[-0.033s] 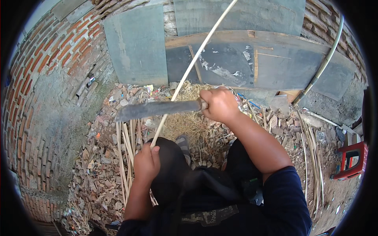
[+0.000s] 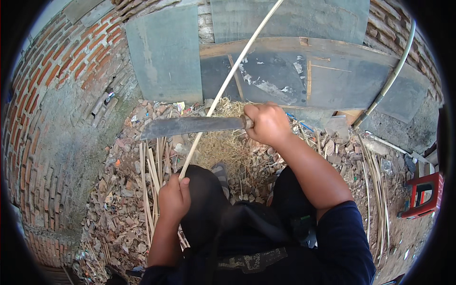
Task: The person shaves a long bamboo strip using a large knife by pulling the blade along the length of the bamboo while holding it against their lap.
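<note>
My right hand (image 2: 269, 124) is closed round the short handle of a machete (image 2: 194, 126), whose broad grey blade points left. The blade lies across a long pale strip that looks like bamboo (image 2: 229, 78). Near my left knee, my left hand (image 2: 174, 199) grips the lower end of that strip, thumb along it. From there the strip slants up and to the right, past the top of the view. Pale shavings (image 2: 221, 151) lie heaped on the ground beyond my feet, below the blade.
More pale strips (image 2: 153, 173) lie beside my left arm, and another bundle (image 2: 377, 190) lies to the right. A red plastic stool (image 2: 422, 195) stands at the far right. Brick wall (image 2: 57, 99) rises at left, grey boards (image 2: 164, 57) ahead. Rubble (image 2: 121, 204) covers the ground.
My left hand has shifted slightly down and left with the strip. The machete has moved a little up and right, its blade now nearly level.
</note>
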{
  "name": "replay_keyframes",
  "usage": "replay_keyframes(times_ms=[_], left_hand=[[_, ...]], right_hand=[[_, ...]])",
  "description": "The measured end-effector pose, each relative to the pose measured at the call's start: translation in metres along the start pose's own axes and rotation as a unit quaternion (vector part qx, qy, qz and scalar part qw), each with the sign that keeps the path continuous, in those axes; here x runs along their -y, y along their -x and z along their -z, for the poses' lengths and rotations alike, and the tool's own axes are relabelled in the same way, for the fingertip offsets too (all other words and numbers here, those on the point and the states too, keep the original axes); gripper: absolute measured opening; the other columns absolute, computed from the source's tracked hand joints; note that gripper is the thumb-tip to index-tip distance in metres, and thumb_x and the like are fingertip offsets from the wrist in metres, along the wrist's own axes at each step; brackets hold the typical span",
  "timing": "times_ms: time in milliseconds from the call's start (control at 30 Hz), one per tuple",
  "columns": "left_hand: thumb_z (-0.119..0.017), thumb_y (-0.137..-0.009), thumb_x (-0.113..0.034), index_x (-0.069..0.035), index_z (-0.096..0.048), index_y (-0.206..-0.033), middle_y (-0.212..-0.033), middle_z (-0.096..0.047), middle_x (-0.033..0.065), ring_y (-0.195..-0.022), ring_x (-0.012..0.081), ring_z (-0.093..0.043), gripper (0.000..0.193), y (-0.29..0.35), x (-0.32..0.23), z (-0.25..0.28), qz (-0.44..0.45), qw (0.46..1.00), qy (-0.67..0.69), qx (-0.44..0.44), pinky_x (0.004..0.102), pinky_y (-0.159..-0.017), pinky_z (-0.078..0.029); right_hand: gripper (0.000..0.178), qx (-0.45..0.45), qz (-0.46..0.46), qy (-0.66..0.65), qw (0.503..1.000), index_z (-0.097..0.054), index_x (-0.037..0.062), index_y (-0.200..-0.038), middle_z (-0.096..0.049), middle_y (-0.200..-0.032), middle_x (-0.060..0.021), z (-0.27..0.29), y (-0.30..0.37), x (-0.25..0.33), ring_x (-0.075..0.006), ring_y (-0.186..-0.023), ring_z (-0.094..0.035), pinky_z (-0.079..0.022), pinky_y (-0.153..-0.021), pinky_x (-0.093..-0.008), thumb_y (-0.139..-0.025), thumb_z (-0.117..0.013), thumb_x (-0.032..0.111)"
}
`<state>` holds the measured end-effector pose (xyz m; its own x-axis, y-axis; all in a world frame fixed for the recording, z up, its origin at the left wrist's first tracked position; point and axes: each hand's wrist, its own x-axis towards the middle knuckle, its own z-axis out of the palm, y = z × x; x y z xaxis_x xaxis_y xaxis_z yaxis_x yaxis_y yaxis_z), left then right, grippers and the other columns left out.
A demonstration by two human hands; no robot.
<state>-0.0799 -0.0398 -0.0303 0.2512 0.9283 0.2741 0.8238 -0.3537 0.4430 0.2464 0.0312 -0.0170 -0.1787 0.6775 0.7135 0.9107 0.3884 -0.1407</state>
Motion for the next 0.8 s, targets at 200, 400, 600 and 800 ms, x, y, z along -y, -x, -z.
replay_keyframes(times_ms=[200,400,600,800], left_hand=[[-0.055,-0.1,-0.023,0.0,-0.058,-0.103,-0.07,-0.064,0.0242,-0.065,0.048,-0.063,0.024,0.048,0.024,-0.007,0.009,0.998,-0.033,0.055,0.0541,-0.056,-0.047],[-0.053,-0.101,-0.024,0.002,-0.054,-0.1,-0.067,-0.061,0.026,-0.064,0.0499,-0.062,0.026,0.086,0.055,-0.01,0.035,0.996,-0.006,0.081,0.0553,-0.056,-0.047],[-0.047,-0.103,-0.03,0.0,-0.052,-0.095,-0.064,-0.059,0.0259,-0.063,0.0502,-0.061,0.032,0.099,0.064,-0.011,0.042,0.997,0.006,0.069,0.0556,-0.054,-0.046],[-0.045,-0.103,-0.031,-0.001,-0.052,-0.091,-0.062,-0.057,0.0247,-0.061,0.0494,-0.06,0.033,0.122,0.078,-0.02,0.069,0.997,-0.027,0.023,0.055,-0.054,-0.046]], right_hand=[[0.018,0.071,0.086,0.022,0.994,-0.061,0.0111,-0.08,-0.064,-0.065,-0.0082,-0.003,0.005,0.026,-0.0294,-0.061,-0.066,-0.052,-0.066,-0.0421,-0.068,-0.072,0.019],[0.024,0.16,-0.082,0.0,0.984,-0.06,0.0081,-0.09,-0.066,-0.069,-0.0138,0.001,-0.004,0.011,-0.0344,-0.066,-0.068,-0.055,-0.065,-0.0472,-0.073,-0.073,0.019],[0.017,0.23,0.007,-0.001,0.973,-0.062,0.0083,-0.089,-0.069,-0.075,-0.0145,-0.001,0.003,0.026,-0.0351,-0.069,-0.07,-0.056,-0.069,-0.0455,-0.078,-0.069,0.019],[0.02,0.382,-0.031,-0.021,0.924,-0.066,0.0108,-0.098,-0.073,-0.086,-0.0135,-0.003,-0.01,0.04,-0.0333,-0.083,-0.072,-0.057,-0.075,-0.0465,-0.079,-0.066,0.018]])
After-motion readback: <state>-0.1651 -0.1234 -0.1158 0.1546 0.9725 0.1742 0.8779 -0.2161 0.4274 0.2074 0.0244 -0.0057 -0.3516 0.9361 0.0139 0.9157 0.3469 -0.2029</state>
